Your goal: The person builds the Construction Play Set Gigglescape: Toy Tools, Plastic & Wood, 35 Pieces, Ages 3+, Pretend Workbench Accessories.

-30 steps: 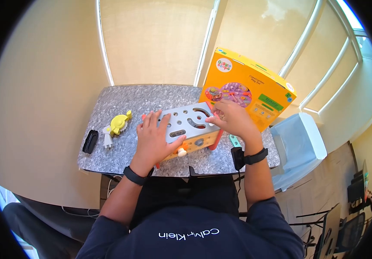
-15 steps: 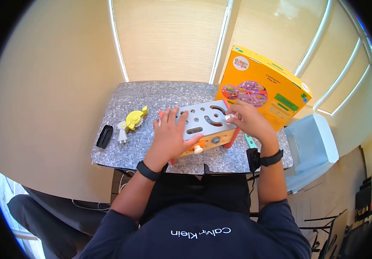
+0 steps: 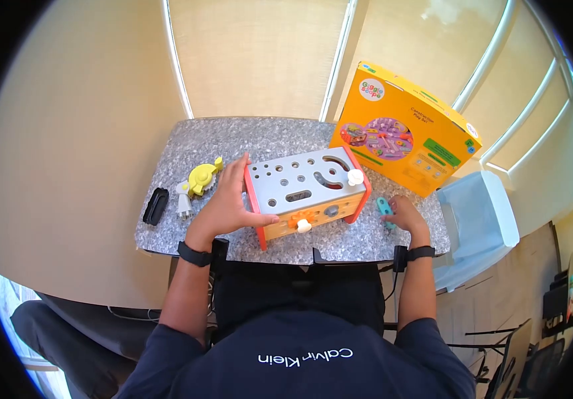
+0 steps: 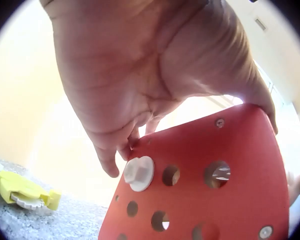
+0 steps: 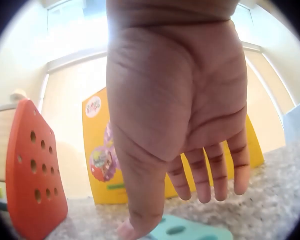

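A toy workbench (image 3: pixel 300 183) with a grey perforated top and red end panels stands on the speckled table. My left hand (image 3: pixel 228 203) spans its left end, fingers at the back edge and thumb along the front; in the left wrist view the hand (image 4: pixel 155 65) lies over the red panel (image 4: pixel 190 175), which carries a white bolt head (image 4: pixel 139 173). A white knob (image 3: pixel 356 177) sits at the top's right corner. My right hand (image 3: pixel 406 216) is at a teal perforated strip (image 3: pixel 385 209); in the right wrist view its thumb meets the strip (image 5: pixel 190 230), the other fingers extended above the table.
A yellow-orange box (image 3: pixel 409 130) stands behind on the right. Left of the workbench lie a yellow and grey toy saw (image 3: pixel 201 179) and a black case (image 3: pixel 156 206). A pale blue bin (image 3: pixel 479 219) is beyond the table's right edge.
My right hand has left the white knob and moved down and right to the teal strip. My left hand has shifted from the grey top to the workbench's left end.
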A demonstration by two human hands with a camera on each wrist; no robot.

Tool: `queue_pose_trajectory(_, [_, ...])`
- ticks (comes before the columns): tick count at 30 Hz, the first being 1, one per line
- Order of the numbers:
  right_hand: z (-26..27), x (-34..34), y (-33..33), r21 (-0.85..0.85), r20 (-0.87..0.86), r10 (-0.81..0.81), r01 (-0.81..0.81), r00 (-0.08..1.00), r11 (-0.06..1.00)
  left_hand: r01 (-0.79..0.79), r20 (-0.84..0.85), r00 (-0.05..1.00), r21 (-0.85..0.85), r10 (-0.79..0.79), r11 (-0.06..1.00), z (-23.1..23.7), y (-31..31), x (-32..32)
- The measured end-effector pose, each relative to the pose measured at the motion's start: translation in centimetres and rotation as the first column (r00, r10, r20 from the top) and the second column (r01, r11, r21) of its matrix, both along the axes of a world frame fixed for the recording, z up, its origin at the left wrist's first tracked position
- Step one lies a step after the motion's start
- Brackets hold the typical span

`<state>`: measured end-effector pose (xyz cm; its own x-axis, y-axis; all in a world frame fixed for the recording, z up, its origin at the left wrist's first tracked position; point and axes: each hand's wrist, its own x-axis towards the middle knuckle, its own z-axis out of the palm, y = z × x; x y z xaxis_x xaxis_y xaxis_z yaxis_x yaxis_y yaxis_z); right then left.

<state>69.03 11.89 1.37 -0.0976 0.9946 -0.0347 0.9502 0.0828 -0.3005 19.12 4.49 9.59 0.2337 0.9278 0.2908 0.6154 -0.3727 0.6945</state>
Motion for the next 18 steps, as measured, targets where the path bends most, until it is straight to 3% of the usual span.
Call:
queue_pose_trajectory(4, [1.1,-0.1,-0.5,-0.097,-0.105,-0.060,0.050,0.993,0.994,-0.001,-0.020,1.000,0.037,0.002,0.999,-0.5,0.3,0.3])
queue_pose_trajectory(6, [2.1,-0.1,-0.5,0.057,-0.055,-0.009,0.012,0.998,0.998,0.000,-0.025,1.000,0.058,0.002,0.998,-1.0,0.4,0.3])
queue_pose_trajectory(8, [5.1,-0.1,-0.6,0.108,-0.056,-0.019,0.025,0.998,0.994,0.002,0.032,0.999,0.071,-0.004,0.998,-1.3,0.6,0.1])
queue_pose_trajectory(13, [17.4,-5.0,-3.6,0.318,-0.092,0.055,-0.024,0.994,0.948,-0.008,0.017,1.000,0.033,0.008,0.999,-1.5,0.7,0.4])
queue_pose_trajectory(15, [20.6,-9.0,-4.9,0.431,-0.214,0.370,-0.252,0.904,0.866,0.033,0.137,0.990,0.020,-0.035,0.999,-1.8,0.9,0.4])
queue_pose_trajectory(16, [21.3,-11.0,-5.3,0.436,-0.212,0.372,-0.254,0.904,0.864,0.031,0.137,0.990,0.026,-0.034,0.999,-1.9,0.9,0.5])
queue_pose_trajectory(18, [22.0,-15.0,-6.1,0.335,-0.182,0.636,-0.561,0.750,0.757,0.041,0.190,0.981,-0.006,-0.039,0.999,-2.1,0.9,0.5])
